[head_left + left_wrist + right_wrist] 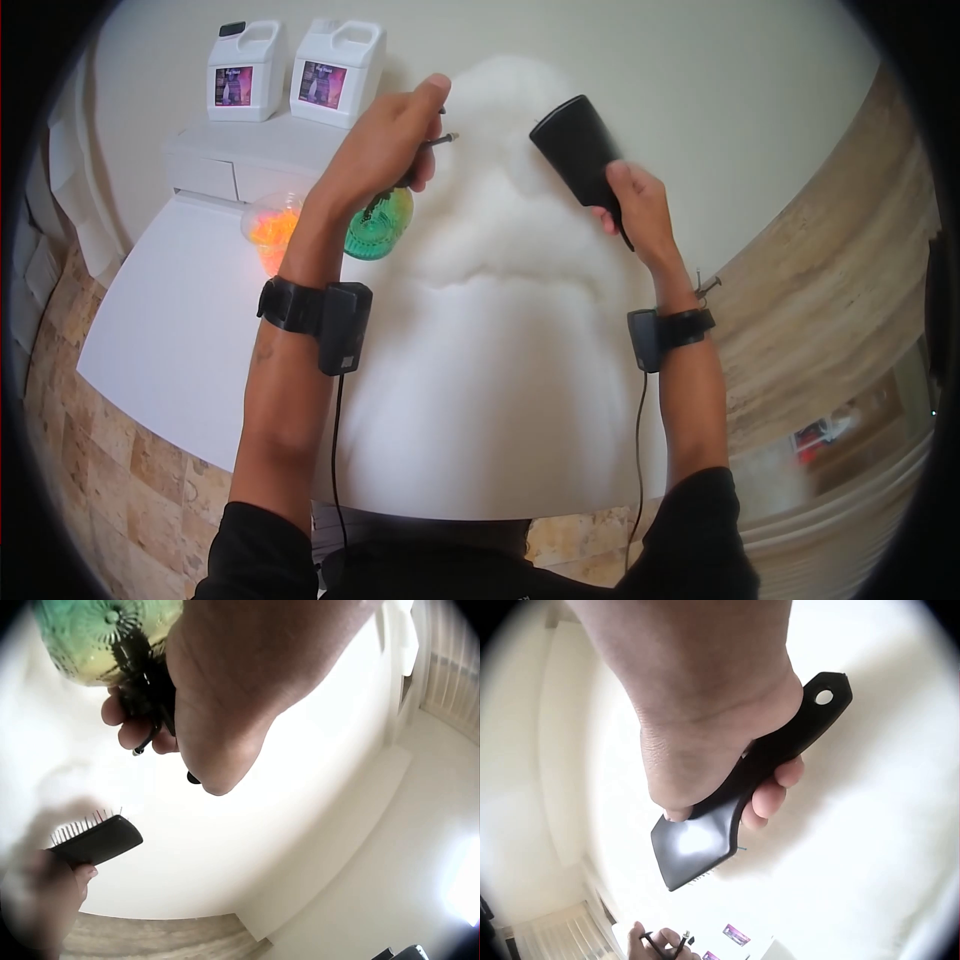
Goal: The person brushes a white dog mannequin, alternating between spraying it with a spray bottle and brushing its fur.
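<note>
My left hand (388, 140) grips the black spray head of a green-and-yellow patterned glass spray bottle (372, 238). A thin metal-tipped nozzle (448, 139) sticks out to the right of the fingers. In the left wrist view the bottle's embossed glass (79, 641) shows beside the fingers. My right hand (645, 212) holds a black paddle brush (575, 148) by its handle, thumb along the back. Thin pins (79, 827) line the brush's face in the left wrist view. Beneath and between both hands lies a fluffy white fur piece (500, 230), its ragged edge toward me.
An orange patterned glass container (270, 235) stands left of my left forearm on the white table (170, 330). Two white labelled jugs (240, 70) stand on a raised white box (270, 145) at back left. Beige draped cloth (800, 230) hangs at right.
</note>
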`<state>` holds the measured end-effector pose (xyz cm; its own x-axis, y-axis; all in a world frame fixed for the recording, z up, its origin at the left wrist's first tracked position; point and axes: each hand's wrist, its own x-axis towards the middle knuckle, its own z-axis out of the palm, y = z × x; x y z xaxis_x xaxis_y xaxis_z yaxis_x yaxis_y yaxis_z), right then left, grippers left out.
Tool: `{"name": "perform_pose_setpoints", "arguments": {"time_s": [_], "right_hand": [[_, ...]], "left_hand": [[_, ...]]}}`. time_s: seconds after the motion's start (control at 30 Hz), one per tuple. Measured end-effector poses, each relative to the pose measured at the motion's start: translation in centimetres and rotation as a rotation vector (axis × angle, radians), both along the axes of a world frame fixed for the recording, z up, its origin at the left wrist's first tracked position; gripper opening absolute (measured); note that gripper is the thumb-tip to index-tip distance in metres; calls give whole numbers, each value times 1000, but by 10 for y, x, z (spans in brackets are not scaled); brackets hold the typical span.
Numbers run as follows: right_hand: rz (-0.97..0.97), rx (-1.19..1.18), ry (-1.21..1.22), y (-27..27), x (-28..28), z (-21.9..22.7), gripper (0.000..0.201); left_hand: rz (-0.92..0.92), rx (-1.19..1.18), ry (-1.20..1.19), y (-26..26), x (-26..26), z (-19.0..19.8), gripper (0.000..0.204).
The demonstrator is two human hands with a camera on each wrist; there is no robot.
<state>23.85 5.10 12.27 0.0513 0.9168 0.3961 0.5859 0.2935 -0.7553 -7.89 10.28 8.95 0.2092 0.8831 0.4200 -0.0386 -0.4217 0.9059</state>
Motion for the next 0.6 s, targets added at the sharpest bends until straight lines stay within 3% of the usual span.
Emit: {"name": "perform_pose_setpoints", "arguments": {"time_s": [0.37, 0.57, 0.6], "right_hand": [[-5, -159, -147, -11, 3, -65, 55], [82, -475, -439, -37, -4, -83, 46], [84, -496, -584, -40, -5, -85, 47]], "left_hand": [[-17, 3, -7, -4, -1, 2, 62], [-5, 10, 33, -7, -6, 5, 61], [-11, 1, 58, -8, -5, 5, 61]]}}
